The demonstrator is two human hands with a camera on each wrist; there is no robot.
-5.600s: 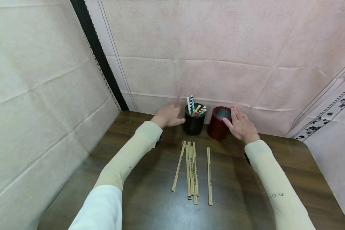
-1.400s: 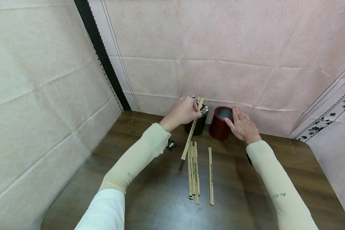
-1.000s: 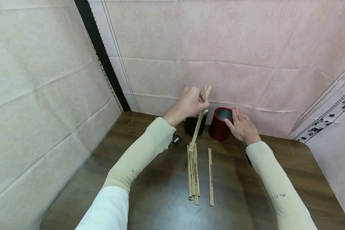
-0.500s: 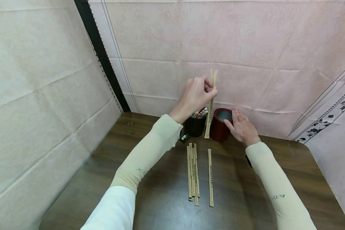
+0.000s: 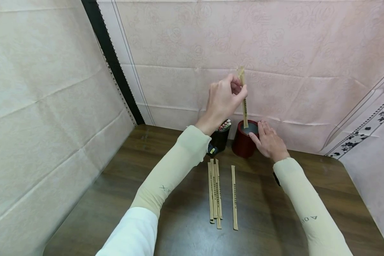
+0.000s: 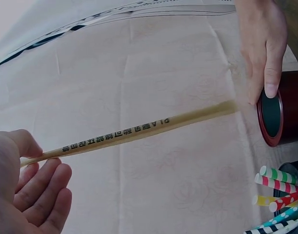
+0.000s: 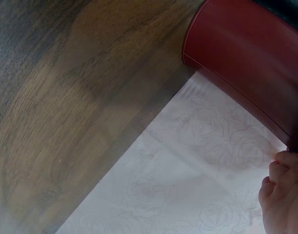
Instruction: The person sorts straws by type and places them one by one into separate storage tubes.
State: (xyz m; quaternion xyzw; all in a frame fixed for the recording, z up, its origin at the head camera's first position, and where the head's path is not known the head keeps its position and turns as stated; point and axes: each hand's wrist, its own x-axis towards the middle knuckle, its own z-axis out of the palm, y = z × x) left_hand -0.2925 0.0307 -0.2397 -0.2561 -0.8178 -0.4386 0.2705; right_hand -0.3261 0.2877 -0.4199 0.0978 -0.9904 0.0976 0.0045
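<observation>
My left hand (image 5: 225,96) pinches a paper-wrapped drinking straw (image 6: 120,135) near its upper end. The straw hangs nearly upright, and its lower end overlaps the mouth of a dark red cylindrical holder (image 5: 243,144) in the head view. Printed characters run along the wrapper. Against the right side of the red holder rests my right hand (image 5: 270,142), fingers straight and thumb at the rim. The right wrist view shows the holder's smooth side (image 7: 251,58) above that hand's fingers. To the left stands a black holder (image 5: 219,140) with colourful striped and dotted paper straws (image 6: 280,185), partly hidden by my left wrist.
Several more wrapped straws (image 5: 214,192) lie in a bunch on the wooden table (image 5: 115,213), with a single wrapped straw (image 5: 234,199) to their right. A pale rose-patterned cloth (image 5: 275,42) rises behind both holders.
My left hand has picked up a wrapped straw from the table's left side, raised it and carried it rightwards past the black holder to above the red one. My right hand has stayed put.
</observation>
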